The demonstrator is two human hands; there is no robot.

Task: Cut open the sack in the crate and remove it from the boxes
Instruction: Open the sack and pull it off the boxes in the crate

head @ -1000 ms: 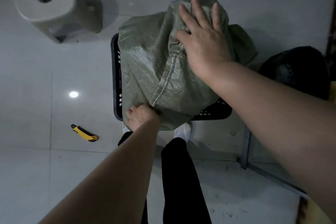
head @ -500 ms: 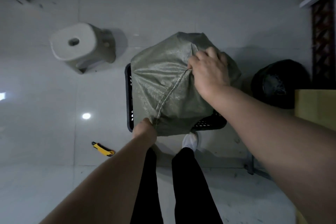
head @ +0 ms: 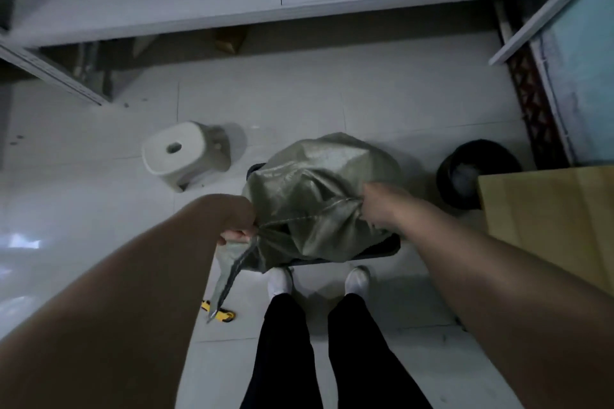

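Note:
A grey-green woven sack point(head: 319, 183) bulges over a black plastic crate point(head: 382, 251) on the tiled floor in front of my feet. My left hand point(head: 237, 226) grips the sack's stitched edge at its near left corner, and a strip of the fabric hangs down from it. My right hand point(head: 377, 206) grips the same seam on the sack's right side. The seam is pulled taut between both hands. Whatever the sack holds is hidden. A yellow utility knife point(head: 221, 312) lies on the floor left of my feet, partly behind the hanging strip.
A white plastic stool point(head: 184, 153) stands to the left of the crate. A black bin point(head: 475, 173) sits at the right, beside a wooden tabletop point(head: 548, 219). White metal shelving point(head: 232, 7) with cardboard boxes runs along the far side.
The view has risen and pulled back. My right hand has moved from the sack's top to its right side and closed on the seam. My left hand has lifted the near corner.

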